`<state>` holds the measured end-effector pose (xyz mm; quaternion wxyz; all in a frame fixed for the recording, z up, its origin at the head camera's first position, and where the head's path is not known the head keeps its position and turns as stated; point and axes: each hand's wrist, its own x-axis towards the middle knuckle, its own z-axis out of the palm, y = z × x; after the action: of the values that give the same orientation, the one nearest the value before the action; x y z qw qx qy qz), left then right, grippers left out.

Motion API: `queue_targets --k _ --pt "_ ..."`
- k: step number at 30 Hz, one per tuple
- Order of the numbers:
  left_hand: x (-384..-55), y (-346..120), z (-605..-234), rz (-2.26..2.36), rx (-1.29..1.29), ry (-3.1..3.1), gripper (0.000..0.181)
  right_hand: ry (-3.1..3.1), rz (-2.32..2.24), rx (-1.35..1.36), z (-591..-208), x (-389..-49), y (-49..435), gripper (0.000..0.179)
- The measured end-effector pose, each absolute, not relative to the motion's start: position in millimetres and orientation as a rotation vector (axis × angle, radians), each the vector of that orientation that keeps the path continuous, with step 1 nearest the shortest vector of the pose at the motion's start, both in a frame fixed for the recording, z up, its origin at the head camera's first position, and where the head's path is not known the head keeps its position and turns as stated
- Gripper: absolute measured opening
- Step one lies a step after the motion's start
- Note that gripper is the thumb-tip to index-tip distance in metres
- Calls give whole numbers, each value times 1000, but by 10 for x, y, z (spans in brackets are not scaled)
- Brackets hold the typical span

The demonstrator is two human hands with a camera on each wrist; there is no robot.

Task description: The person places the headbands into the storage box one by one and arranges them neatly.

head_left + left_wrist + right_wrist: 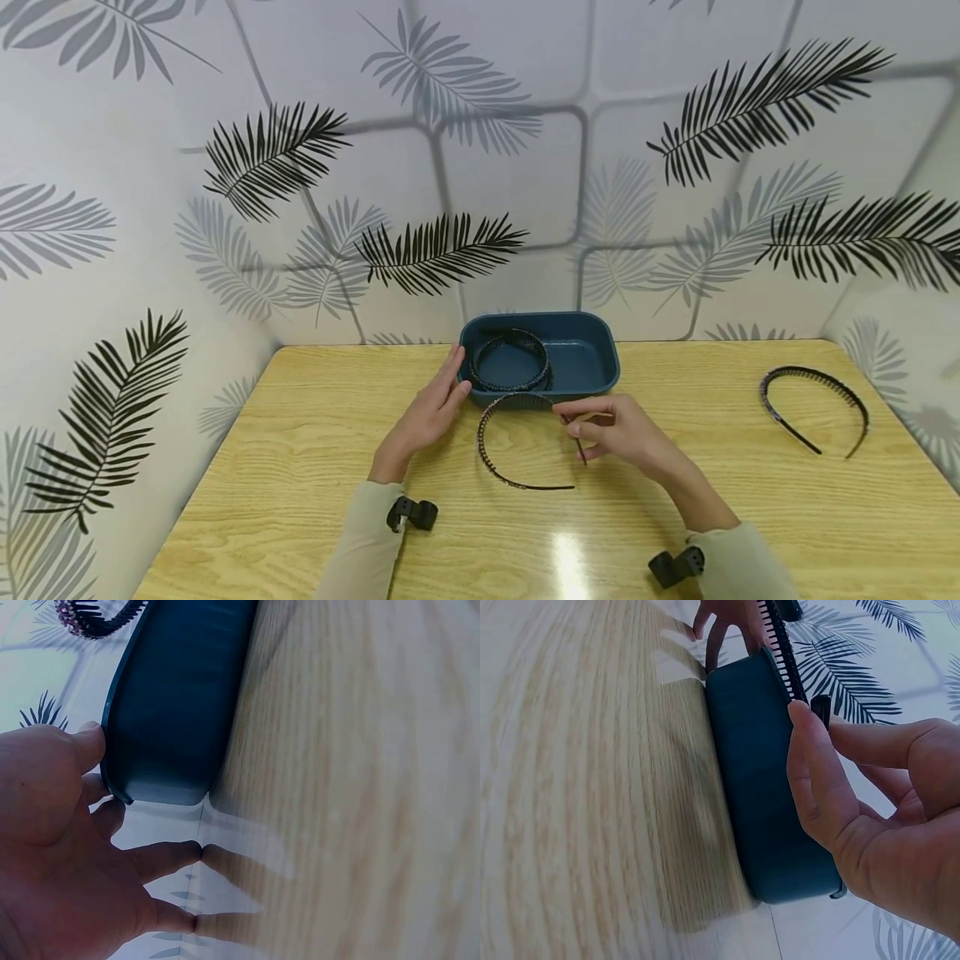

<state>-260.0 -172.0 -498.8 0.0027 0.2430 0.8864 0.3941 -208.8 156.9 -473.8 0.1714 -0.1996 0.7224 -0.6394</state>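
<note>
Left hand (pixel 429 411): spread along the left end of the blue plastic bin, fingers straight, thumb tip touching the rim at the near left corner; the left wrist view shows two fingers held apart from the bin, down by the table surface.
Right hand (pixel 621 429): pinching the toothed headband between thumb and fingers, close to one of its ends.
Toothed headband (pixel 481 437): black, held just in front of the bin, its curve towards the near rim and its two ends towards the table's right edge and near edge.
Blue plastic bin (pixel 585 367): upright at the middle of the table's far edge, long side along that edge.
Headbands in the bin (pixel 544 367): dark, overlapping in the left part; how many cannot be told.
Loose headband (pixel 813 372): on the table towards its far right corner, near the right edge, open ends facing the near edge.
Table (pixel 300 475): pale wood grain, a bright reflection towards the near edge.
Wall (pixel 517 183): pale, leaf-patterned, behind the far edge.
Sleeves (pixel 367 537): beige, each with a small black camera (pixel 422 514) at the wrist.
</note>
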Motion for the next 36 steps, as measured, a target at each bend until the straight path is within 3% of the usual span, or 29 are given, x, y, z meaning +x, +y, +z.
queue_targets --k 26,36 --pt "-2624 -1722 -4965 1191 761 2794 62 2117 -2038 -318 -4683 -2099 1514 43" --pt "-2617 -1735 -4988 1217 758 2791 62 2161 -2089 -279 -4603 -2248 1461 42"
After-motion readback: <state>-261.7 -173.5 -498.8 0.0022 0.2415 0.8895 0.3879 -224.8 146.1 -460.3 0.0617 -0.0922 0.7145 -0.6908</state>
